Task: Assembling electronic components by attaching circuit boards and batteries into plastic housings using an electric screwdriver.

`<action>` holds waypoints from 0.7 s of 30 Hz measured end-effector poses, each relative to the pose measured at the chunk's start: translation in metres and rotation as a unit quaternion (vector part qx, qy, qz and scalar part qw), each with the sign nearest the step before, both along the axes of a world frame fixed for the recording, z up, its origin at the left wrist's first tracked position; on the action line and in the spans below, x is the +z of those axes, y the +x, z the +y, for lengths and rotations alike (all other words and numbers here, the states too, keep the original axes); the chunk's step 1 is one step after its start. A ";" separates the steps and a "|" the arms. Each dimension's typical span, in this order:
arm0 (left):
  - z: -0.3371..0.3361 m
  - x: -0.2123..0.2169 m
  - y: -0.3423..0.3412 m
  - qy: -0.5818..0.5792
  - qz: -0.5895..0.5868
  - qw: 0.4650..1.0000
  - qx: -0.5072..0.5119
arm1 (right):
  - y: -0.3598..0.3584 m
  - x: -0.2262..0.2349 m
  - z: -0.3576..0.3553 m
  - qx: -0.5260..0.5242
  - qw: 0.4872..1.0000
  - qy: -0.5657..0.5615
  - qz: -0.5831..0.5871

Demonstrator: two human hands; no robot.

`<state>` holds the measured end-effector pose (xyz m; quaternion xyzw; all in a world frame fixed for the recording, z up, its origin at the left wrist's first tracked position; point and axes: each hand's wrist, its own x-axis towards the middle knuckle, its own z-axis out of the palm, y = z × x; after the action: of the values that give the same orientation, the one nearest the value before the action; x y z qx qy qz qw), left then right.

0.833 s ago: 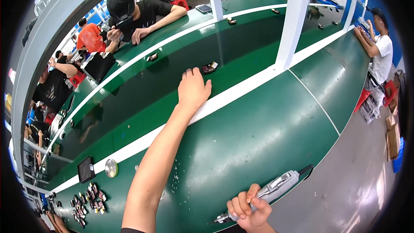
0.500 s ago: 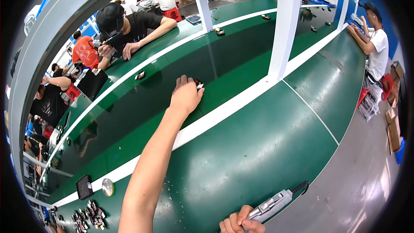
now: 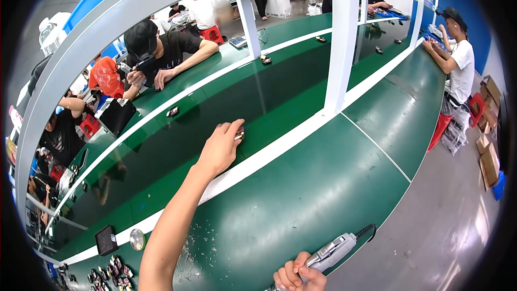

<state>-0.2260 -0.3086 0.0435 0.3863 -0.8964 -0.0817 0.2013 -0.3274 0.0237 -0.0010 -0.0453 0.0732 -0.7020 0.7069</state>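
Note:
My left hand (image 3: 217, 150) reaches out over the dark green belt, its fingers curled round a small dark part (image 3: 240, 133) with a pale patch. Much of that part is hidden behind the fingers and thumb. Low in the picture, my right hand (image 3: 299, 274) grips a grey electric screwdriver (image 3: 333, 251), whose black ribbed cord (image 3: 366, 231) comes off its far end. The tool lies slanted above the green bench top (image 3: 301, 199); its tip is mostly hidden near the lower edge.
A pile of small dark parts (image 3: 112, 274) lies at the lower left, near a black box (image 3: 106, 240) and a round clear-lidded dish (image 3: 137, 239). White posts (image 3: 340, 48) rise beside the belt. Tiny scraps dot the bench. Across the belt a person (image 3: 161, 48) handles a device.
My left hand has drawn slightly back toward me along with the small part. The view has shifted a little. My right hand still holds the screwdriver.

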 end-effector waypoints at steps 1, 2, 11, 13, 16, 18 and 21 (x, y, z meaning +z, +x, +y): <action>0.022 0.003 0.007 0.013 0.011 1.000 -0.012 | -0.001 0.000 -0.001 -0.003 1.000 0.024 0.009; 0.042 0.003 0.018 0.017 -0.003 1.000 -0.021 | -0.003 -0.007 -0.003 -0.001 1.000 0.028 0.009; 0.259 0.023 0.118 0.003 -0.064 0.994 -0.085 | -0.006 -0.014 -0.007 -0.058 0.996 -0.038 0.051; 0.292 0.017 0.132 -0.001 -0.062 0.996 -0.066 | -0.004 -0.013 -0.010 -0.058 0.996 -0.047 0.047; 0.330 0.006 0.152 -0.017 -0.127 0.990 -0.051 | -0.001 -0.012 -0.005 -0.061 0.996 -0.030 0.053; 0.348 -0.002 0.157 -0.013 -0.129 0.991 -0.037 | 0.007 -0.009 0.003 -0.054 0.996 -0.029 0.064; 0.359 -0.014 0.156 0.001 -0.117 0.993 -0.014 | 0.017 -0.006 0.017 -0.038 0.994 -0.045 0.094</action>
<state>-0.0703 0.0503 0.0298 0.3805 -0.9191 -0.0400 0.0939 -0.3099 0.0409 -0.0068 -0.1395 0.1094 -0.7236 0.6670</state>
